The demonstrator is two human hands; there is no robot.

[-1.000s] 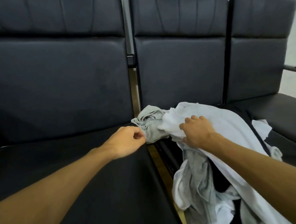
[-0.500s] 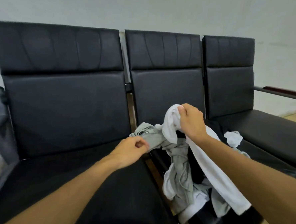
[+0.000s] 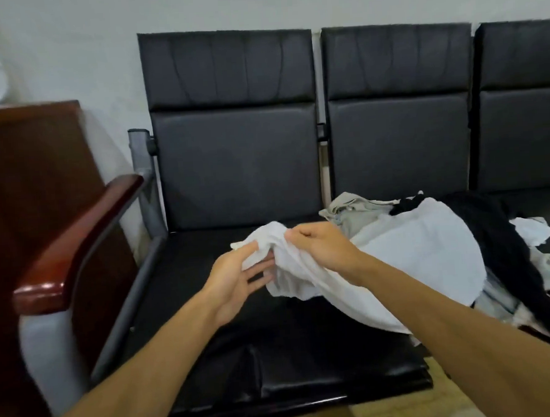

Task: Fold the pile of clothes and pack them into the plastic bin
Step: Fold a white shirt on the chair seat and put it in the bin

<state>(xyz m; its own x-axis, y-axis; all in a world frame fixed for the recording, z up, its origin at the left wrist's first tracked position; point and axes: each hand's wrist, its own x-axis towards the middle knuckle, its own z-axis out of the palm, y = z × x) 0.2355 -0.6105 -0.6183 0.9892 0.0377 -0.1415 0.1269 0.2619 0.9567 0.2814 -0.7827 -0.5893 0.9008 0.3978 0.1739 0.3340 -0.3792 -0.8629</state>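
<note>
The grey garment [image 3: 354, 211] has been released by the left hand [image 3: 236, 275] and left lying just beyond the right hand [image 3: 317, 244]. The white garment [image 3: 405, 252] has been drawn leftward off the pile [image 3: 494, 243] and lowered over the surface [image 3: 193, 310]. Its bunched edge is now pinched by the left hand as well, close beside the right hand's grip.

Bare left hand [image 3: 236, 276], right hand [image 3: 323, 249], 2 forearms [image 3: 154, 370].

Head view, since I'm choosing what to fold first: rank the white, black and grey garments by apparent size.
1. white garment
2. black garment
3. grey garment
Black and grey are partly buried, so their order is unsure.
</note>
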